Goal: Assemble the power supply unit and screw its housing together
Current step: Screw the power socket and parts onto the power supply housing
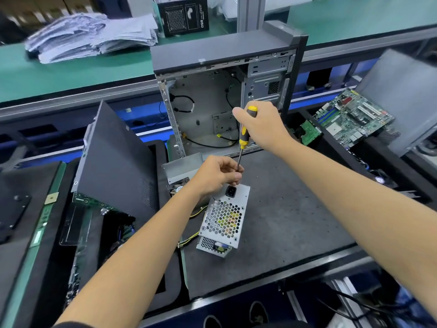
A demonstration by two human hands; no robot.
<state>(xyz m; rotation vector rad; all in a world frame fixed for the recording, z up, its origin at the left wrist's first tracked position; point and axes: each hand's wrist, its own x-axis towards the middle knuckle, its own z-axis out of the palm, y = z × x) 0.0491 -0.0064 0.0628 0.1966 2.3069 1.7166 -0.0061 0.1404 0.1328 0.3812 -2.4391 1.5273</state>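
Note:
A silver power supply unit (224,218) with a honeycomb grille and a black mains socket stands on end on the dark mat (283,221), yellow wires trailing to its left. My right hand (262,125) grips the yellow-and-black handle of a screwdriver (244,136) held almost upright above the unit. My left hand (218,174) pinches the screwdriver's metal shaft near the tip, just above the unit's top edge. The tip itself is hidden by my fingers.
An open grey computer case (227,95) stands behind the mat. A dark side panel (118,162) leans at the left. A bent metal bracket (182,166) lies beside my left hand. A motherboard (352,117) rests at the right. Papers (89,36) and a black box (183,16) sit on the green bench.

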